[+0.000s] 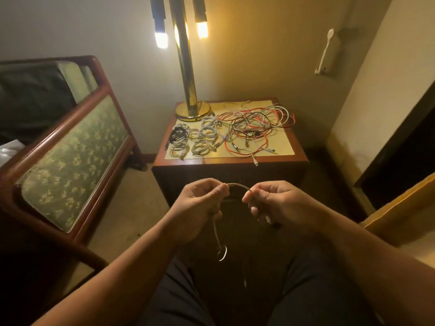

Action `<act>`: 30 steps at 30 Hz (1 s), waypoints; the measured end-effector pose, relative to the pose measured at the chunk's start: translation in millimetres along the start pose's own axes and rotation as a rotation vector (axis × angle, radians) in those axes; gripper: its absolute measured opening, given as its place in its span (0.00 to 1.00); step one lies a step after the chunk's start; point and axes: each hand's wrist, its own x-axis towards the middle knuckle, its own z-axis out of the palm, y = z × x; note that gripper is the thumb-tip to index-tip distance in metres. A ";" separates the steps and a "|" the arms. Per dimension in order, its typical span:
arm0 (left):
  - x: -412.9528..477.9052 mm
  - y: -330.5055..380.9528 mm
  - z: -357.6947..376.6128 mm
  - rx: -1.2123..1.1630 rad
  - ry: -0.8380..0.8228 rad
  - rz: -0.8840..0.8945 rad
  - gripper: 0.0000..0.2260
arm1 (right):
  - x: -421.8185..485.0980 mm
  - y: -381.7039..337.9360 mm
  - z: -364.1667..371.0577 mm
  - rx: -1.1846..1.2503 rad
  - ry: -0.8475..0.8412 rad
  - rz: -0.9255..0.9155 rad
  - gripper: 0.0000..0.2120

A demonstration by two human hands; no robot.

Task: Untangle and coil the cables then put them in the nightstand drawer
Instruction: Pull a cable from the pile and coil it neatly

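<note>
Dim, warm lamplight fills a bedroom corner where a dark red wooden nightstand with a pale yellow top panel [288, 147] stands against the wall, a polished brass floor-style lamp [192, 109] planted on its back left corner. On the left half of the top lie several small finished coils of white and black cable [200, 137], set in rough rows, probably to keep the done work apart from the loose tangle of red, white and dark cables [255, 124] heaped on the right. One plug from that heap hangs over the front edge.

Below, in front of the nightstand, the left hand [200, 204] and the right hand [276, 203] hold one thin pale grey cable [237, 185] between them. Each hand pinches it between thumb and forefinger, the other fingers curled in, so a short arc stands up between the two grips. The plug end pokes out under the right hand; the long tail drops from the left fist and ends in a small loop over the lap. This grip suits forming the first turn of a coil.

Shadow covers the nightstand's front, so the drawer cannot be made out. A wooden-framed seat with green patterned padding [70, 161] stands to the left.
</note>
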 end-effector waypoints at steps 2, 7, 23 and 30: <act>2.0 1.4 -8.5 -0.123 0.023 -0.018 0.06 | -3.2 -0.6 0.2 -0.025 -0.058 0.026 0.12; 4.0 0.6 -16.7 -0.234 0.122 -0.059 0.07 | -7.1 -3.4 15.9 -0.008 -0.221 0.007 0.11; -12.4 9.8 28.1 0.310 -0.106 -0.392 0.13 | 3.8 -1.3 35.1 0.337 0.217 -0.302 0.10; -13.6 39.6 -4.6 0.384 -0.298 -0.459 0.11 | 7.6 7.9 36.1 -0.166 0.109 -0.373 0.09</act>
